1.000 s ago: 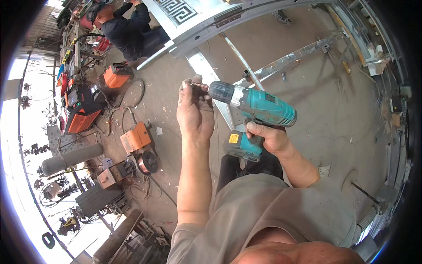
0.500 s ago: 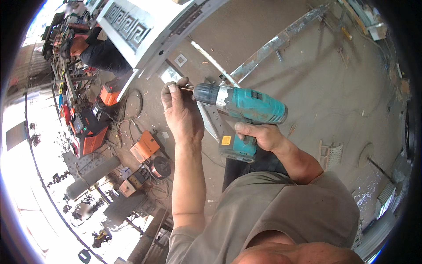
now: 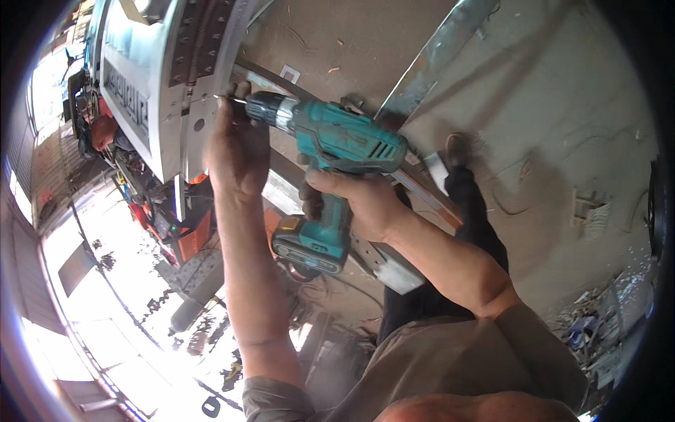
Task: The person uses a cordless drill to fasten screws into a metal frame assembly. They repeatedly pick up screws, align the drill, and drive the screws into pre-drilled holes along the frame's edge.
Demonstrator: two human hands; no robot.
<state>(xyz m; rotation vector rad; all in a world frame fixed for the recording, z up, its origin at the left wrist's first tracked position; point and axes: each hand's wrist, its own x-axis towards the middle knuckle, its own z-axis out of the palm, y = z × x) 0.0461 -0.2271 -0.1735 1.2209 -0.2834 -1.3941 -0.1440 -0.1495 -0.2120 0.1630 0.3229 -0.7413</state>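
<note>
My right hand (image 3: 358, 197) is wrapped round the grip of a teal cordless drill (image 3: 344, 141), its battery pack at the bottom and its black chuck aimed left. A thin drill bit (image 3: 230, 99) sticks out of the chuck. My left hand (image 3: 242, 151) is slightly blurred, its fingertips closed about the bit just ahead of the chuck. The bit's tip is close to the edge of a pale metal panel (image 3: 163, 137) with perforated strips and a cut-out pattern; whether they touch, I cannot tell.
A person (image 3: 105, 132) is beyond the panel at the left. Orange-and-black machines (image 3: 190, 235) stand on the floor below it. A long metal bar (image 3: 443, 53) slants across the upper middle. Scrap lies piled at the lower right (image 3: 598, 323).
Both hands and the drill have moved left, up to the panel. The panel now appears nearer and turned, and one leg has come into view at the right.
</note>
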